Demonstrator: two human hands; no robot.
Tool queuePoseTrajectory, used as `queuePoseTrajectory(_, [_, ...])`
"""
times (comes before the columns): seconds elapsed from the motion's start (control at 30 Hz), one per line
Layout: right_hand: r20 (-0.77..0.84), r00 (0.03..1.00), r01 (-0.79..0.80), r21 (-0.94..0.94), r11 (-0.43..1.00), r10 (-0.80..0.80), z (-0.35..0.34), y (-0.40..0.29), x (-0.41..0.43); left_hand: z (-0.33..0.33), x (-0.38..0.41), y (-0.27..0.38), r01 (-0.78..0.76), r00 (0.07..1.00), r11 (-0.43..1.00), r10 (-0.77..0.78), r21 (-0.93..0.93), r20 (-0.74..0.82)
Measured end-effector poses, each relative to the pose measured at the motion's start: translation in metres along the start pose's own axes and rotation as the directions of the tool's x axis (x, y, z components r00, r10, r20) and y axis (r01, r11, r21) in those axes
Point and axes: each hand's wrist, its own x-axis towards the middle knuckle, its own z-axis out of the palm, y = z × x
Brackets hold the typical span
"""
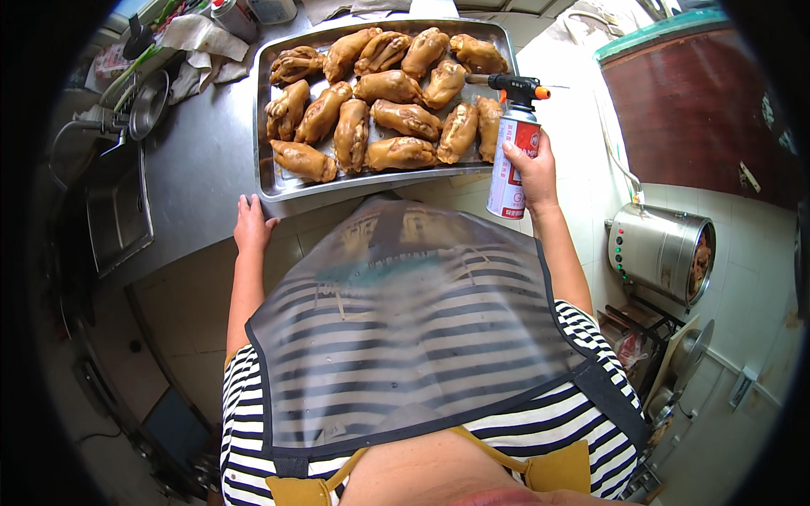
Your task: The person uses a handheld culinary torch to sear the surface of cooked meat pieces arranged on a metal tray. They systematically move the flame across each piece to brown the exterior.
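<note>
My right hand (538,167) is closed around a gas canister (511,171) with a black and orange blowtorch head (516,87) on top. The torch's nozzle points left over the right part of a rectangular metal tray (259,126), close to a browned piece of meat (444,83). Several browned pieces of meat, which look like trotters, lie in rows in the tray; whether a flame burns at the nozzle cannot be told. At the counter's front edge, by the tray's near left corner, my left hand (252,224) rests with its fingers extended, holding nothing.
The steel counter (196,152) has a sink (117,205) at left, with a metal strainer or bowl (149,104) and grey cloths (205,44) behind it. A steel drum-shaped cooker (658,253) holding meat stands at right, below a dark red board (690,114).
</note>
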Motion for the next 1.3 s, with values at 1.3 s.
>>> queuePoseTrajectory(1.3, [0.167, 0.952, 0.306, -0.502, 0.809, -0.256, 0.003, 0.027, -0.043, -0.003, -0.001, 0.002, 0.009, 1.000, 1.000, -0.009, 0.000, 0.006])
